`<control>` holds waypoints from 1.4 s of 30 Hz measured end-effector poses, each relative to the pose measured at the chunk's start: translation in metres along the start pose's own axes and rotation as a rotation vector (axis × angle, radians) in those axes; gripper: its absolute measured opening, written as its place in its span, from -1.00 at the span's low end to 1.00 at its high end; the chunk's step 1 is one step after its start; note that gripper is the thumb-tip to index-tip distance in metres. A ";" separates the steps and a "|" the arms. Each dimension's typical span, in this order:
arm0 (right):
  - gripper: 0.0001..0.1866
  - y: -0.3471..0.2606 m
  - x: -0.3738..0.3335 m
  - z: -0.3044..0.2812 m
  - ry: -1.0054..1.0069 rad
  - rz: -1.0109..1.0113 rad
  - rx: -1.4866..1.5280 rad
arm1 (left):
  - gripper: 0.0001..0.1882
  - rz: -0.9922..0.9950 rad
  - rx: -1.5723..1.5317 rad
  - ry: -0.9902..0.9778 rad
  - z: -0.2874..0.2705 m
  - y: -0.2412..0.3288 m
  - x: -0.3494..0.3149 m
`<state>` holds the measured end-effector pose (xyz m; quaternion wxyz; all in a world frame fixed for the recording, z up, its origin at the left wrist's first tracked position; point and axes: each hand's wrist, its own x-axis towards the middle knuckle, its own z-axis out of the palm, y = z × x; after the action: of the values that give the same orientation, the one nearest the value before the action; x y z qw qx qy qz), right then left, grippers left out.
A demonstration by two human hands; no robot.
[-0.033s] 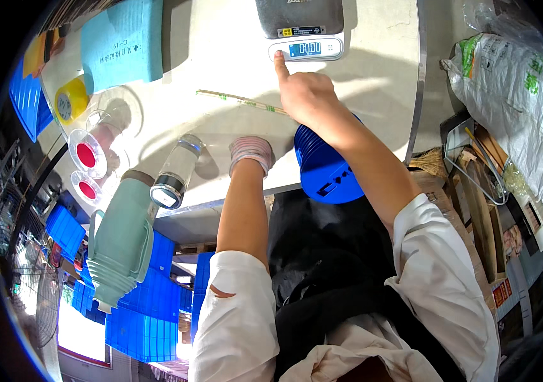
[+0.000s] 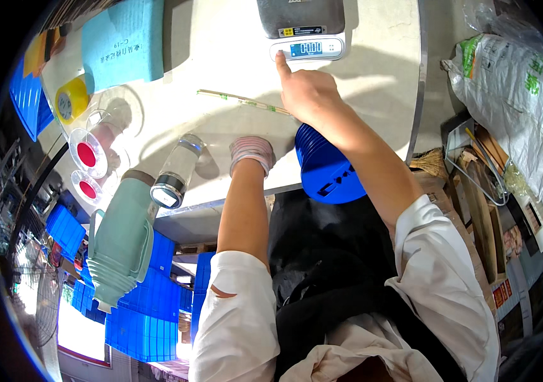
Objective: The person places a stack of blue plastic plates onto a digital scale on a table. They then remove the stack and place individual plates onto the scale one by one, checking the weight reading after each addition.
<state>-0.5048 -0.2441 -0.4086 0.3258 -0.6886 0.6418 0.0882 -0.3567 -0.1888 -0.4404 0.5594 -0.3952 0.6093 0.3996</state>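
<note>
My right hand [image 2: 309, 94] reaches over the table to a digital scale [image 2: 307, 48] with a grey platform and a lit display. Its index finger is stretched out and touches the left end of the scale's white front panel; the other fingers curl under, and nothing shows in them. A thin, paper-wrapped stick [image 2: 243, 100] lies just left of this hand. At the table's near edge rests my left hand [image 2: 252, 156], covered by a pink and grey striped fabric that hides the fingers. A blue ribbed round plastic piece [image 2: 330, 173] with slots sits below my right forearm.
On the left are a glass bottle [image 2: 176, 175], a green thermos jug [image 2: 122, 232], clear spools with red centres [image 2: 87, 155], a yellow tape roll [image 2: 71, 100] and a light-blue booklet [image 2: 124, 51]. White plastic bags [image 2: 507, 102] and a broom head [image 2: 429, 162] are right of the table [image 2: 373, 121].
</note>
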 end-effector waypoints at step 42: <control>-0.34 -0.022 -0.012 -0.023 0.016 -0.017 0.075 | -0.76 -0.007 -0.011 0.033 0.002 -0.002 -0.003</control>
<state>-0.4932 -0.2479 -0.3769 0.3469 -0.6819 0.6415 0.0560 -0.3533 -0.1874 -0.4374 0.5484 -0.4067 0.6150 0.3945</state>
